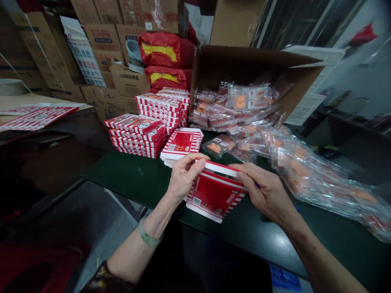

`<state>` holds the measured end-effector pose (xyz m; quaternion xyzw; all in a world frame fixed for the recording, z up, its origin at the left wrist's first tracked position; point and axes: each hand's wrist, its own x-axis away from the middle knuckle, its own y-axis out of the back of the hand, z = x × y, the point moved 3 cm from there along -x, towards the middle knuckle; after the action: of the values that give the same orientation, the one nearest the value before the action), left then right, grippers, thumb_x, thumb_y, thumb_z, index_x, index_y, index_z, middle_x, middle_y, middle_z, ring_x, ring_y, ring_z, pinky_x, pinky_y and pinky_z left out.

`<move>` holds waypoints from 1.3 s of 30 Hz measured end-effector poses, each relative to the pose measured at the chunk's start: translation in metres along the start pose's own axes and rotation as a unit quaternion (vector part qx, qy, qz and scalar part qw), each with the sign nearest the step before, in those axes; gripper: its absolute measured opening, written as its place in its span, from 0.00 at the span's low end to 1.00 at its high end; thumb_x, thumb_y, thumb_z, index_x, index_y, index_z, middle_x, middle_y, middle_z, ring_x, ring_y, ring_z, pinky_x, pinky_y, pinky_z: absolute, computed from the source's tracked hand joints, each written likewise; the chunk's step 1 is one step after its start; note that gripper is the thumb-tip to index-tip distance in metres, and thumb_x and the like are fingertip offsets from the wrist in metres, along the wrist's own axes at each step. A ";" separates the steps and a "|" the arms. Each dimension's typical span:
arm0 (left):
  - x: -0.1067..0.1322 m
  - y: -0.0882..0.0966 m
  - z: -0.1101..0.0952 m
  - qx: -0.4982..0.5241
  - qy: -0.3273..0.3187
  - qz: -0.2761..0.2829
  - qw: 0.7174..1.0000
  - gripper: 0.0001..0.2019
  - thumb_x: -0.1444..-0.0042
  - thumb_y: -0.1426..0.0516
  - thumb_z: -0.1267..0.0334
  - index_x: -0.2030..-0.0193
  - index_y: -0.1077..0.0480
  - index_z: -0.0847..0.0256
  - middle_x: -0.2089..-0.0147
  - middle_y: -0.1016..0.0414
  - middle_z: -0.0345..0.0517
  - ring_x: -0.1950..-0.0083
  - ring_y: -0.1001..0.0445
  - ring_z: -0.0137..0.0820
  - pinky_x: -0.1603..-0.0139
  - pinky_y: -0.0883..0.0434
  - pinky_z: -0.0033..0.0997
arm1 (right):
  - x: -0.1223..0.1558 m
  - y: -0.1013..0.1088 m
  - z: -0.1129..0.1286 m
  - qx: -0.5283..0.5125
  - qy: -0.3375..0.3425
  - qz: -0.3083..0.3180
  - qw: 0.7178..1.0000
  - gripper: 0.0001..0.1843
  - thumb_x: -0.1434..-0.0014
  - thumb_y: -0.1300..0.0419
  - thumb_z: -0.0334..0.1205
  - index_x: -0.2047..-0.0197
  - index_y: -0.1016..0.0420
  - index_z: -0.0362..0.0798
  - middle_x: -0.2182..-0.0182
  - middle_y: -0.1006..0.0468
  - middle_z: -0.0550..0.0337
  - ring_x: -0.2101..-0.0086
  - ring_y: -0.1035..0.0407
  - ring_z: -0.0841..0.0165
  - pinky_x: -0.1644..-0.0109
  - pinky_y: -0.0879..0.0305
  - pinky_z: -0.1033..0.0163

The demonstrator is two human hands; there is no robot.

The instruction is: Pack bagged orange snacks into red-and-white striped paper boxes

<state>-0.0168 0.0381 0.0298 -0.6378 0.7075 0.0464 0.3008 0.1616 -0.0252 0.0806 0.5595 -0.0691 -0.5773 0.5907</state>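
Between my two hands I hold a red and white striped carton (216,193), tilted, with its upper end open and a flap folded along the top. My left hand (186,173) pinches the top left corner, thumb towards me. At the top right corner my right hand (262,185) grips the edge, its fingers partly behind the carton. Just beyond lies a pile of flat unfolded cartons (183,142). Clear plastic packs (216,145) with orange pieces inside lie past the carton and to the right.
Filled-out striped cartons (134,136) are stacked at the back left of the green table (122,173). A large cardboard box (259,61) on its side spills plastic packs. Red bundles (166,51) and brown boxes (106,40) stand behind. Flat printed sheets (36,118) lie on a side table.
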 end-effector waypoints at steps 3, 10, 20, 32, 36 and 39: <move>0.004 0.002 0.001 0.023 -0.037 0.028 0.999 0.05 0.47 0.40 0.61 0.67 0.24 0.59 0.67 0.23 0.43 0.65 0.26 0.30 0.60 0.31 0.31 | 0.007 -0.001 -0.001 0.043 0.048 -0.003 0.998 0.15 0.35 0.53 0.35 0.51 0.29 0.47 0.57 0.23 0.54 0.59 0.28 0.68 0.54 0.31 0.63; 0.003 0.001 -0.002 -0.033 -0.135 0.081 0.987 0.08 0.53 0.36 0.63 0.66 0.28 0.62 0.57 0.24 0.52 0.54 0.25 0.37 0.52 0.30 0.40 | 0.017 -0.023 -0.008 0.060 0.082 -0.095 0.990 0.19 0.38 0.52 0.31 0.44 0.33 0.48 0.53 0.27 0.49 0.54 0.30 0.65 0.52 0.31 0.58; 0.020 -0.007 -0.008 -0.235 -0.255 -0.106 0.932 0.10 0.56 0.35 0.73 0.67 0.28 0.60 0.63 0.24 0.41 0.61 0.25 0.30 0.58 0.28 0.32 | 0.082 0.023 -0.092 0.044 -0.331 -0.238 0.912 0.17 0.42 0.47 0.41 0.51 0.29 0.46 0.55 0.28 0.51 0.60 0.33 0.66 0.57 0.33 0.58; 0.028 -0.028 -0.002 -0.251 -0.284 -0.055 0.924 0.11 0.55 0.35 0.72 0.66 0.29 0.59 0.61 0.25 0.42 0.61 0.25 0.30 0.58 0.27 0.35 | 0.126 0.043 -0.167 -0.171 -0.642 -0.042 0.746 0.06 0.43 0.39 0.34 0.71 0.28 0.41 0.78 0.30 0.67 0.80 0.38 0.79 0.76 0.39 0.72; 0.015 -0.024 -0.001 -0.233 -0.253 -0.071 0.936 0.09 0.56 0.34 0.70 0.68 0.29 0.60 0.64 0.25 0.40 0.62 0.25 0.30 0.57 0.28 0.35 | 0.135 0.038 -0.164 -0.233 -0.643 -0.146 0.714 0.06 0.41 0.43 0.35 0.69 0.33 0.43 0.77 0.32 0.67 0.79 0.37 0.78 0.73 0.31 0.68; 0.010 -0.024 -0.002 -0.217 -0.240 -0.073 0.944 0.08 0.56 0.35 0.70 0.70 0.29 0.61 0.67 0.25 0.39 0.63 0.25 0.29 0.58 0.27 0.34 | 0.151 0.033 -0.149 -0.272 -0.592 -0.234 0.722 0.06 0.46 0.44 0.31 0.72 0.37 0.47 0.77 0.32 0.66 0.76 0.34 0.76 0.67 0.26 0.62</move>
<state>0.0046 0.0242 0.0337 -0.7075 0.5389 0.3279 0.3186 0.3390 -0.0627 -0.0344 -0.0825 -0.1116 -0.9049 0.4024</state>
